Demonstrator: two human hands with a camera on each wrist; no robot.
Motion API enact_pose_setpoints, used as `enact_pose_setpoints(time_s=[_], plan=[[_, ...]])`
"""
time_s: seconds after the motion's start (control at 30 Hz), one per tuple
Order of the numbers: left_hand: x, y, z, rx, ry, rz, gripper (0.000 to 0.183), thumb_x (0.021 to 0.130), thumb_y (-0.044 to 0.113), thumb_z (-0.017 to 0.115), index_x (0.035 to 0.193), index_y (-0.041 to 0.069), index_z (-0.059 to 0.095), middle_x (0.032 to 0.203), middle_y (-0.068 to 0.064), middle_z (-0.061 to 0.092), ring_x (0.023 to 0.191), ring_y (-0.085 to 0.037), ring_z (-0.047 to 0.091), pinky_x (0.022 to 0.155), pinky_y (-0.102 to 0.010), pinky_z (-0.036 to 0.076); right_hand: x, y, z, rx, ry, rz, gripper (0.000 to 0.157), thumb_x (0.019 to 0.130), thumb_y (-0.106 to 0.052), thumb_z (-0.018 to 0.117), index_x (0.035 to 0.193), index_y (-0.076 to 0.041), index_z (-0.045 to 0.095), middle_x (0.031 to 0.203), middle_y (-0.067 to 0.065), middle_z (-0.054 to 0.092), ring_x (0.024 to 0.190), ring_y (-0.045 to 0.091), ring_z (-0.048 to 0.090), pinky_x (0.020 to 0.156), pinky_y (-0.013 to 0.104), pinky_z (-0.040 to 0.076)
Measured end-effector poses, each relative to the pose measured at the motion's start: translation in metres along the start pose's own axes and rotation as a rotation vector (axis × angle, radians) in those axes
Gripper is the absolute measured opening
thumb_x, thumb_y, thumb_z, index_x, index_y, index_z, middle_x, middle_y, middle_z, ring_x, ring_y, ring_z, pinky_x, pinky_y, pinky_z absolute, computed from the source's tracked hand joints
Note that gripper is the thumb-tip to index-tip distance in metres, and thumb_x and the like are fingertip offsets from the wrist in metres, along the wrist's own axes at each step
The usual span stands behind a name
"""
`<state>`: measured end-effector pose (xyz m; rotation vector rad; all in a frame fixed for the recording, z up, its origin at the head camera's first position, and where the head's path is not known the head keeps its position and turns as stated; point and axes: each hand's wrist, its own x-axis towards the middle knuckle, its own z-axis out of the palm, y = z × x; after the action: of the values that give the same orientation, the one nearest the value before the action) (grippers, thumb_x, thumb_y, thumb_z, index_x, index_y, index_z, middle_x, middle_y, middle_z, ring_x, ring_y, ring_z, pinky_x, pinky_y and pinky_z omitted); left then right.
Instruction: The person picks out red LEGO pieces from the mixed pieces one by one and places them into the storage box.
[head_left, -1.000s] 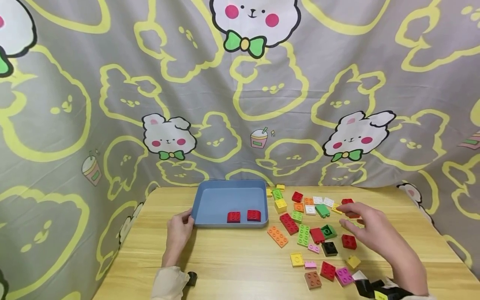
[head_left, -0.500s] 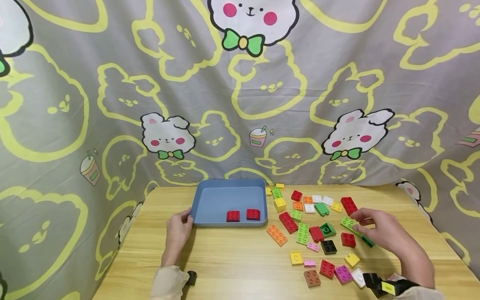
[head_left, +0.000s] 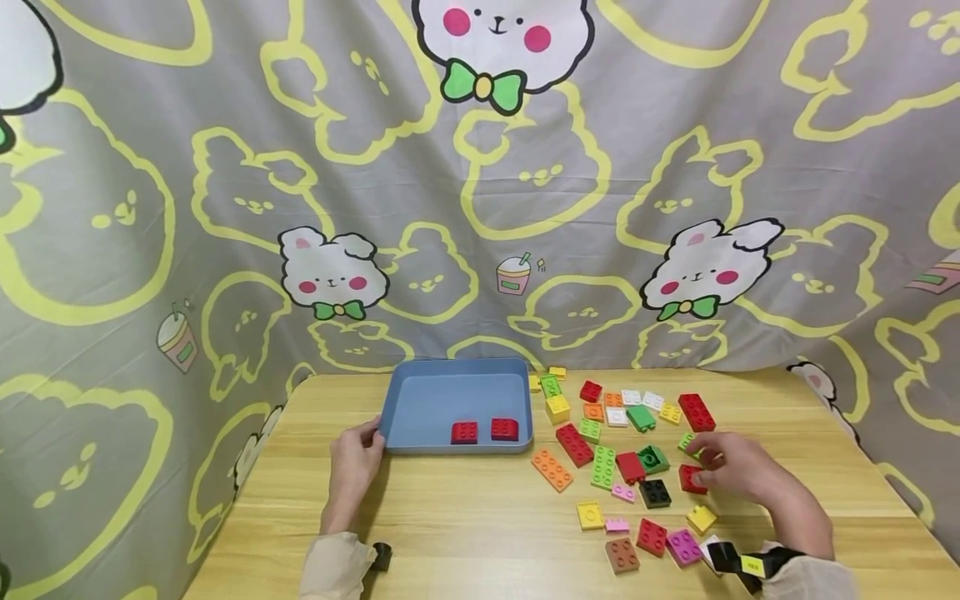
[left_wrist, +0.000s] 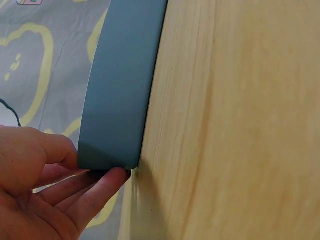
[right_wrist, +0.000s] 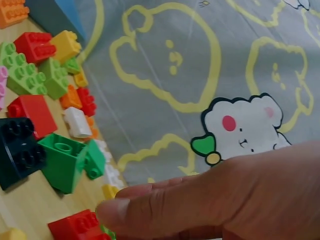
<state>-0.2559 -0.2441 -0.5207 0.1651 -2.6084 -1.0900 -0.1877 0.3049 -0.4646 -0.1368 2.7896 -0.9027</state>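
Observation:
My left hand (head_left: 356, 461) holds the left side of a blue tray (head_left: 450, 398) near its front corner. In the left wrist view, the thumb is by the rim and the fingertips touch the end wall of the tray (left_wrist: 117, 100). Two red bricks (head_left: 464, 432) sit inside along the front wall. My right hand (head_left: 738, 473) hovers low at the right of the brick spread, fingers bent and apart from the thumb. Its thumb tip is beside a red brick (head_left: 690, 479), touching or just above it. A lime brick (head_left: 687, 444) is partly hidden under the index finger.
Many loose bricks lie right of the tray, among them a long red one (head_left: 697, 412), a black one (head_left: 656, 493), a green one (head_left: 652, 459) and an orange one (head_left: 552, 470). A patterned curtain (head_left: 442, 183) hangs behind the wooden table (head_left: 465, 533).
My right hand has moved from the upper right bricks down toward the near red brick, uncovering the long red brick. My left hand stays at the tray.

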Motion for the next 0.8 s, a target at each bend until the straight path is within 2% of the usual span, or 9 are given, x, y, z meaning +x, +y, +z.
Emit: enact_pose_setpoints(time_s=[0.2, 0.47, 0.6, 0.8], plan=[[-0.002, -0.001, -0.002, 0.004, -0.011, -0.006, 0.036, 0.094, 0.001, 0.061, 0.129, -0.001, 0.070, 0.109, -0.023, 0.074, 0.098, -0.034, 0.072, 0.074, -0.038, 0.056, 0.005, -0.003, 0.009, 0.003, -0.033, 0.047, 0.031, 0.079, 0.004, 0.081, 0.108, 0.003, 0.070, 0.099, 0.014, 0.065, 0.090, 0.030, 0.059, 0.077, 0.048, 0.053], [0.000, -0.001, -0.001, 0.006, -0.003, -0.007, 0.036, 0.093, 0.001, 0.062, 0.128, 0.001, 0.071, 0.105, -0.022, 0.075, 0.096, -0.033, 0.073, 0.076, -0.040, 0.057, 0.009, -0.003, 0.018, 0.005, -0.030, 0.047, 0.029, 0.076, 0.006, 0.082, 0.102, 0.002, 0.070, 0.091, 0.010, 0.060, 0.082, 0.025, 0.052, 0.070, 0.039, 0.048], [-0.001, -0.001, -0.001, 0.003, -0.015, -0.010, 0.036, 0.094, 0.001, 0.061, 0.129, 0.000, 0.070, 0.106, -0.023, 0.075, 0.097, -0.034, 0.073, 0.076, -0.040, 0.057, 0.012, -0.003, 0.024, 0.002, -0.034, 0.058, 0.032, 0.072, 0.008, 0.083, 0.101, 0.003, 0.070, 0.090, 0.008, 0.063, 0.082, 0.024, 0.055, 0.072, 0.041, 0.050], [0.001, 0.000, 0.000, 0.002, -0.019, -0.017, 0.036, 0.095, 0.002, 0.060, 0.130, 0.000, 0.069, 0.110, -0.023, 0.074, 0.101, -0.035, 0.072, 0.082, -0.046, 0.057, 0.015, -0.006, 0.025, -0.027, -0.024, 0.067, 0.029, 0.072, 0.007, 0.084, 0.097, 0.003, 0.070, 0.086, 0.005, 0.063, 0.079, 0.023, 0.055, 0.071, 0.041, 0.050]])
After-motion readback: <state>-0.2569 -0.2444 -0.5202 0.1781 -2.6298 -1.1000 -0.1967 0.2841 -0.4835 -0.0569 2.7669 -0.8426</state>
